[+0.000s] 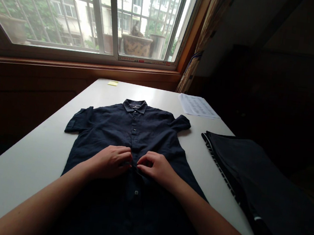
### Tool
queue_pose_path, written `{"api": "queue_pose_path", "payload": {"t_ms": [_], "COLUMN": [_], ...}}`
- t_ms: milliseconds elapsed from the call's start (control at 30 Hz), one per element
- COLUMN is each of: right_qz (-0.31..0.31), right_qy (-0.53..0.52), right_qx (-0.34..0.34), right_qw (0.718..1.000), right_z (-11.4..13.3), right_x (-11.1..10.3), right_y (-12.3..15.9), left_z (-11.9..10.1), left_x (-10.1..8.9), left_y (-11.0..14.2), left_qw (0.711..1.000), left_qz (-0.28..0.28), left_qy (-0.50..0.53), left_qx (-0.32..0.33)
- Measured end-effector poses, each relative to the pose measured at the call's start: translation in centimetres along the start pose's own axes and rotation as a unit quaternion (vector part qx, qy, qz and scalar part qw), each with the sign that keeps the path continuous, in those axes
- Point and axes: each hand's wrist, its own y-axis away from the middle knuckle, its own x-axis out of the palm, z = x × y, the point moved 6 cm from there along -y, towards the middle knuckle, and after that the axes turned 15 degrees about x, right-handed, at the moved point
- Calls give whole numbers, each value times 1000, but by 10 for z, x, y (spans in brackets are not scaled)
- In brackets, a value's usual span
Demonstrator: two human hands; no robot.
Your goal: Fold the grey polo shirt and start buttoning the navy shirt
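Note:
A dark navy short-sleeved shirt [155, 132] lies front up on the white table, its collar toward the window. Small buttons run down its front placket; the upper ones look fastened. My left hand [113, 161] is at the left side of the placket, fingers curled together on the fabric edge. Facing it, my right hand [156, 167] pinches the placket from the right with thumb and forefinger. A narrow gap separates the two hands. Whether a button is between the fingers is hidden. Two pale buttons show lower down, nearer to me.
Dark folded clothes [263, 184] lie on the table's right edge. Printed sheets [198, 106] rest at the far right corner, and a yellow sticky note [113, 83] at the far left. Beyond the white table [41, 145] stands a barred window [146, 21] with a tied curtain [193, 66].

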Motion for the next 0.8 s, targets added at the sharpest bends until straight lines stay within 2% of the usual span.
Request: {"api": "queue_pose_path", "payload": {"t_ms": [100,267,600,800], "right_qz": [-3,-4,-7,-14], "right_qy": [31,67,80,92], "right_qx": [-7,-6,-46,-85], "right_qw": [999,998,996,992], "right_z": [1,4,3,6], "right_x": [3,5,0,-1], "right_y": [2,4,2,5], "left_z": [3,6,-4,-6], "left_x": [3,9,-1,-3], "left_y": [1,2,1,-1], "left_qw": [1000,999,999,998], "left_qz": [3,13,-11,-12], "left_qy": [-11,-29,24,11], "left_qx": [-13,13,45,58]}}
